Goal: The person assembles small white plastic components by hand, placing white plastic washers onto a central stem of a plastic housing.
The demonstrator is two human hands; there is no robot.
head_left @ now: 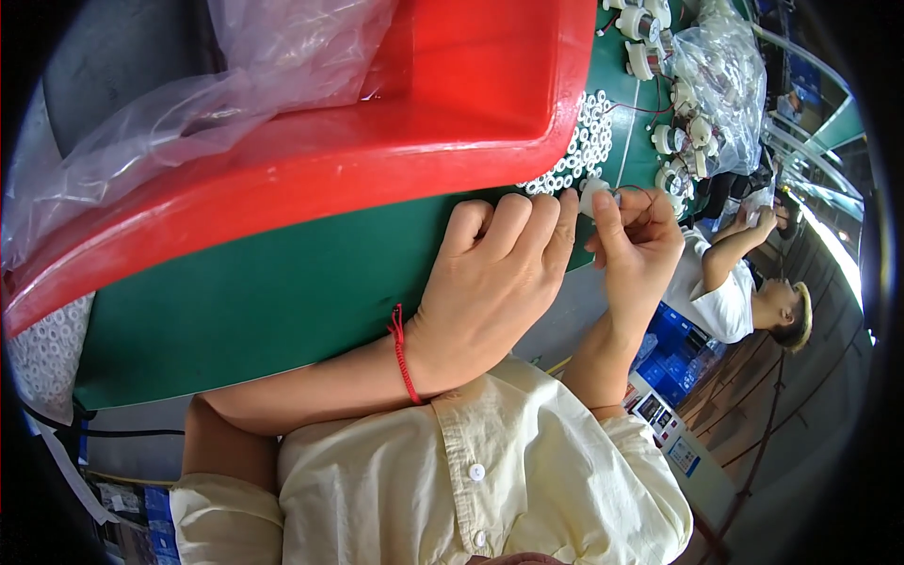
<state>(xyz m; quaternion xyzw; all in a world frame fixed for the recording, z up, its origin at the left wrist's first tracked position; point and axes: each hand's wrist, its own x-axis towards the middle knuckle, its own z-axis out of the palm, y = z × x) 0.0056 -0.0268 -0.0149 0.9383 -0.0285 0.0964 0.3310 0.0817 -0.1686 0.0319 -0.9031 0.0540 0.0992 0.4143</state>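
My right hand (pixel 638 247) is closed, thumb and fingers pinching a small white plastic part (pixel 593 198) with a thin dark red wire. Beside it, my left hand (pixel 504 268) is back upward, its fingers bent and pressed together. The left index fingertip reaches close to the white part; the thumb and whatever lies under the fingers are hidden. Just beyond both hands, many small white rings (pixel 591 137) are spread loose on the green table (pixel 273 282). Farther right on the table lie several white round parts with wires (pixel 645 58), similar in look to the one I hold.
A big red tray (pixel 339 160) takes up the far left, with clear plastic film (pixel 188 118) draped over its rim. A bag of white rings (pixel 49 353) sits at the left edge. Clear plastic (pixel 725 80) covers parts at the right. Another person (pixel 725 287) works beyond.
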